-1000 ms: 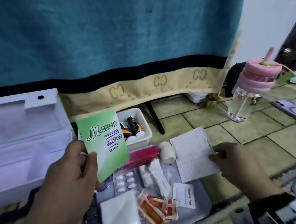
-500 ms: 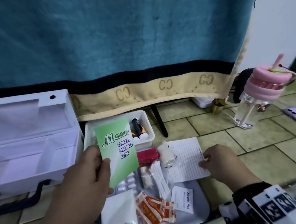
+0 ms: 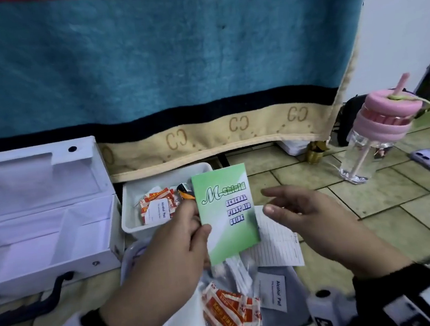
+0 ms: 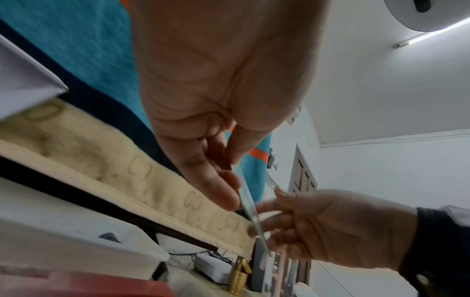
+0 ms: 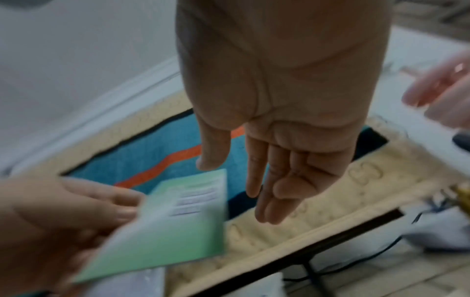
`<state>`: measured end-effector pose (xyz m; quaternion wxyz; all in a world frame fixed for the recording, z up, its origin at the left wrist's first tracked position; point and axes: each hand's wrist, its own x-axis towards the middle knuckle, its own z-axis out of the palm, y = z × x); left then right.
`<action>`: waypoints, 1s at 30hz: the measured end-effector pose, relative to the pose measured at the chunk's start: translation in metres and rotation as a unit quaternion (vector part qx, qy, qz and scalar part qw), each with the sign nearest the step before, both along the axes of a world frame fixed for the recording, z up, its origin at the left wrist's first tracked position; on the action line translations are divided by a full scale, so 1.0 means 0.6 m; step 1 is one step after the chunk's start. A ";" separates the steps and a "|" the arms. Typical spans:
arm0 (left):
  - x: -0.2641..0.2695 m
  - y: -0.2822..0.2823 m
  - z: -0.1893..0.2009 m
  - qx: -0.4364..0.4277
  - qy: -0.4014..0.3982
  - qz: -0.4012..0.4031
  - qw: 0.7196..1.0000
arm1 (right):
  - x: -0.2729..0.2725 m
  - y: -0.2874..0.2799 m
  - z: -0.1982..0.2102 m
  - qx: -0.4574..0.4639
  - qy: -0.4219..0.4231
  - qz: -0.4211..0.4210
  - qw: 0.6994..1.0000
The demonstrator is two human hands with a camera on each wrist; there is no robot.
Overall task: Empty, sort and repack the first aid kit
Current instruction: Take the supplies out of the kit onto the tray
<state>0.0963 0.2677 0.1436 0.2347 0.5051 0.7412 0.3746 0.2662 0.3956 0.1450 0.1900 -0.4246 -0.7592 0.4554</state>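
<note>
**A:** Where's the booklet [image 3: 226,214] just now?

**B:** Up in the air over the far edge of the grey tray [image 3: 298,310], just in front of the white tub [image 3: 132,198]. The left hand [image 3: 172,249] pinches its left edge, thumb on the cover and fingers behind. It stands nearly upright, long axis running top to bottom, leaning slightly.

**A:** And the other hand?

**B:** The right hand [image 3: 310,219] holds nothing; fingers straight and loosely spread, palm turned toward the booklet's free right edge, just beside it. From the left wrist its fingertips look to be at that edge, though I can't tell if they touch.

**A:** So the next move?

**B:** I'd guess the right hand takes that free edge, being the nearer one to it. The open white case [image 3: 43,234] sits at the tray's left, empty as far as I can see.

**A:** How will it handle?

**B:** Thin, glossy green-and-white card, flat and rectangular; it should flex easily. Below lie crinkly red-and-white plaster packets [image 3: 229,312], a flat alcohol pad sachet [image 3: 274,294] and a lined paper card [image 3: 278,243].
</note>
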 end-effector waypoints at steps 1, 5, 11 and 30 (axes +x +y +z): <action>0.006 0.008 0.000 0.006 -0.006 -0.015 1.000 | -0.007 -0.006 0.001 -0.029 0.032 0.018 0.999; 0.010 0.019 0.002 0.031 0.006 -0.049 0.998 | 0.001 0.011 -0.012 -0.004 0.074 -0.121 0.990; -0.051 0.002 0.016 0.042 0.022 0.026 0.999 | 0.060 0.082 -0.049 0.137 -0.212 -0.202 0.946; -0.278 -0.056 -0.059 -0.308 0.232 0.040 0.922 | -0.076 0.078 -0.016 0.230 -0.306 -0.019 0.924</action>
